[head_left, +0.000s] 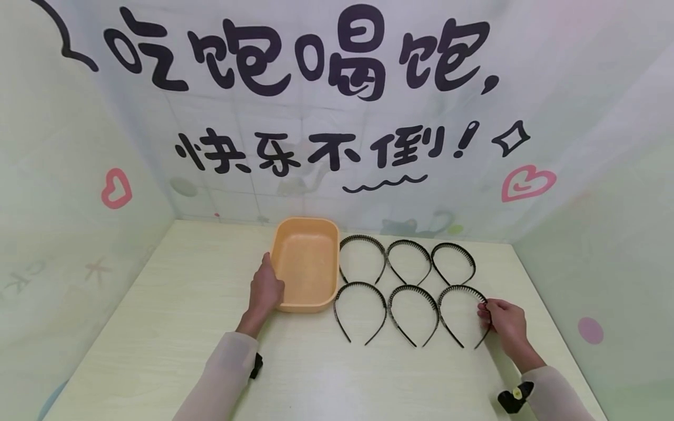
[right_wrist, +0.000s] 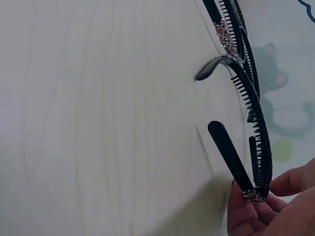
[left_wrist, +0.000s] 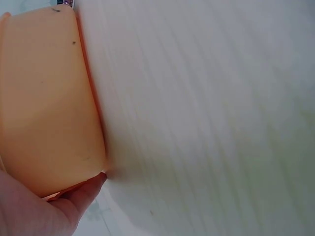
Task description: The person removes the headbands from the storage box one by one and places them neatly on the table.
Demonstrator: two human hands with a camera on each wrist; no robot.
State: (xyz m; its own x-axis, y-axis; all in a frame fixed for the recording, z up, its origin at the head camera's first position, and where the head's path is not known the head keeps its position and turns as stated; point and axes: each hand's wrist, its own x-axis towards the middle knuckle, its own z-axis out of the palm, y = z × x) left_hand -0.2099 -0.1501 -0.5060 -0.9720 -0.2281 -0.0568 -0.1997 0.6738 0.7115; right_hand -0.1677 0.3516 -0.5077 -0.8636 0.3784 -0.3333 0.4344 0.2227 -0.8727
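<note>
Six black toothed headbands lie in two rows on the pale table. My right hand pinches the right side of the front right headband; in the right wrist view my fingers hold the black headband at its sparkly band. My left hand grips the near left corner of an empty orange tub. The left wrist view shows the orange tub wall with my fingertip against its bottom edge.
The other headbands sit between the tub and my right hand, the nearest being the front middle headband. A printed backdrop walls in the table at the back and both sides.
</note>
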